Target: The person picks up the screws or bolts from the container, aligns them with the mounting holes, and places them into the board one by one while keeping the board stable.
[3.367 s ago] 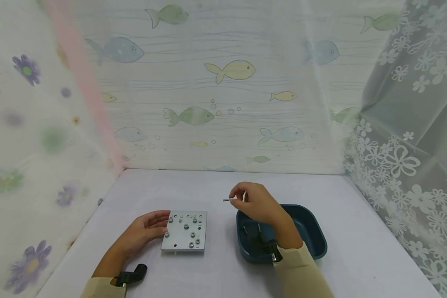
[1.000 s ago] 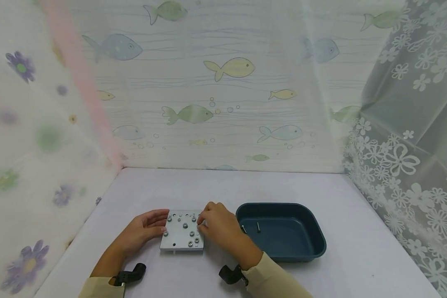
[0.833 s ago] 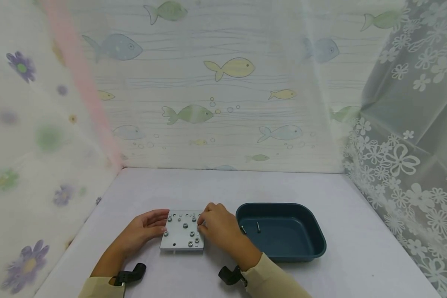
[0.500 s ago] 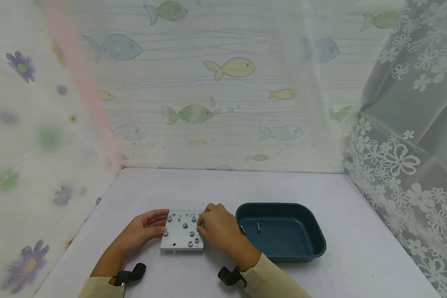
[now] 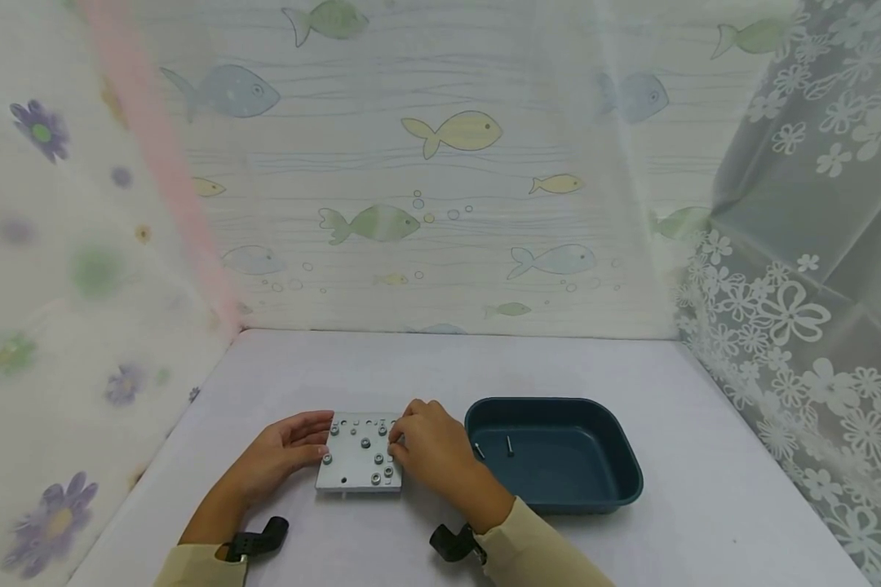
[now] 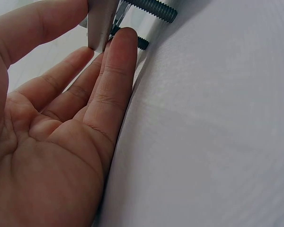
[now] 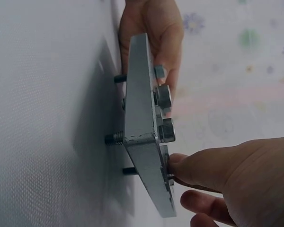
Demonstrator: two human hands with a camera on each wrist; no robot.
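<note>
A silver metal plate (image 5: 354, 469) with several hex-socket screws in its holes stands slightly raised off the table, screw shanks (image 7: 114, 138) poking out below. My left hand (image 5: 294, 447) holds its left edge, thumb at the upper side and the other fingers nearly straight along the edge and beneath, as the left wrist view (image 6: 61, 123) shows. At the plate's right side my right hand (image 5: 435, 448) pinches a small screw against the top face. Thumb and finger mostly cover that screw, also in the right wrist view, where the thumb (image 7: 199, 165) is pressed close to the plate.
Right of the plate stands a dark blue plastic bin (image 5: 580, 497), with two small screws (image 5: 510, 445) lying at its left side. The white table (image 5: 705, 456) ends at a fish-print curtain (image 5: 440, 204) behind, with more curtains on both sides.
My right hand has come from above the bin, carrying the small screw leftward to the plate's right side. Over the last second it barely moves. The left hand keeps its place.
</note>
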